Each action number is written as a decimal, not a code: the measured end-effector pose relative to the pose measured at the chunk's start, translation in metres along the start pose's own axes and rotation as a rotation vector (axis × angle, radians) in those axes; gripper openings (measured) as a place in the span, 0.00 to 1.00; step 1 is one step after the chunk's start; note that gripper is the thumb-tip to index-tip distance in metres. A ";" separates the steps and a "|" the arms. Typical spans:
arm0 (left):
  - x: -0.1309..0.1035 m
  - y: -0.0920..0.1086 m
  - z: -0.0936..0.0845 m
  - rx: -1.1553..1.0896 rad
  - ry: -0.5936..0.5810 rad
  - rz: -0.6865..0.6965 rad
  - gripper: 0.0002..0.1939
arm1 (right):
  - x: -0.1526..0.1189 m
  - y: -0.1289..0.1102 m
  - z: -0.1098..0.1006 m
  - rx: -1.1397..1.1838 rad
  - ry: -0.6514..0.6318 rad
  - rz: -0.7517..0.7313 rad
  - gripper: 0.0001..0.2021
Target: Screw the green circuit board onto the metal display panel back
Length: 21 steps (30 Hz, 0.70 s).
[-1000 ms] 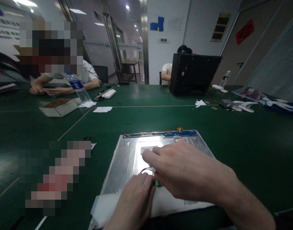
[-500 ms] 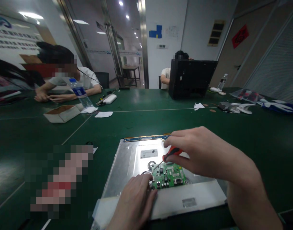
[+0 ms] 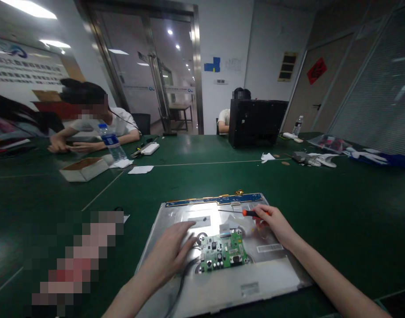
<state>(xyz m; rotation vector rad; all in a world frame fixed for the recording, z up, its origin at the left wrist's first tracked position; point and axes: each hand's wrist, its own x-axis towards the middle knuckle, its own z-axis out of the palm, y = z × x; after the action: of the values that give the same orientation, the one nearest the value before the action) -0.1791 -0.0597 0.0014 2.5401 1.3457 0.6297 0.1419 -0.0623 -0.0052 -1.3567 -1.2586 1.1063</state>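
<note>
A silver display panel (image 3: 169, 218) lies back up on the green table. On its middle sits a green circuit board (image 3: 219, 256), and a narrow blue circuit strip (image 3: 196, 202) runs along its far edge. My right hand (image 3: 275, 223) grips an orange-and-black screwdriver (image 3: 247, 213) above the panel's right half; its thin shaft points left, apart from the green board. My left hand (image 3: 171, 247) is over the panel just left of the board, fingers stretched out and holding nothing visible. A black cable (image 3: 181, 287) runs from beside the board toward me.
An open box (image 3: 85, 170), a water bottle (image 3: 112, 143) and white papers (image 3: 141, 169) are at the far left. A blurred pinkish item (image 3: 80, 251) lies left of the panel. A large black case (image 3: 258, 121) stands opposite, near a seated person. Gloves (image 3: 321, 159) lie far right.
My right hand has lifted the screwdriver off the board area and moved it back and right, its shaft now nearly level. My left hand has shifted left and opened out. The view has tilted up.
</note>
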 end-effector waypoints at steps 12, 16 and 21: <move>0.005 -0.039 0.015 0.150 -0.060 -0.046 0.28 | -0.005 0.016 0.011 0.159 0.080 0.032 0.27; 0.009 -0.037 0.007 0.172 -0.104 -0.064 0.28 | -0.003 0.013 0.018 0.154 0.074 0.009 0.27; 0.016 -0.035 -0.005 0.198 -0.157 -0.102 0.26 | 0.003 0.010 0.027 0.135 0.065 0.003 0.26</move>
<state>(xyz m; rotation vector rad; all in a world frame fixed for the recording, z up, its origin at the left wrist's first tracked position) -0.1994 -0.0264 -0.0029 2.5855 1.5372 0.2837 0.1170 -0.0576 -0.0185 -1.2830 -1.1148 1.1208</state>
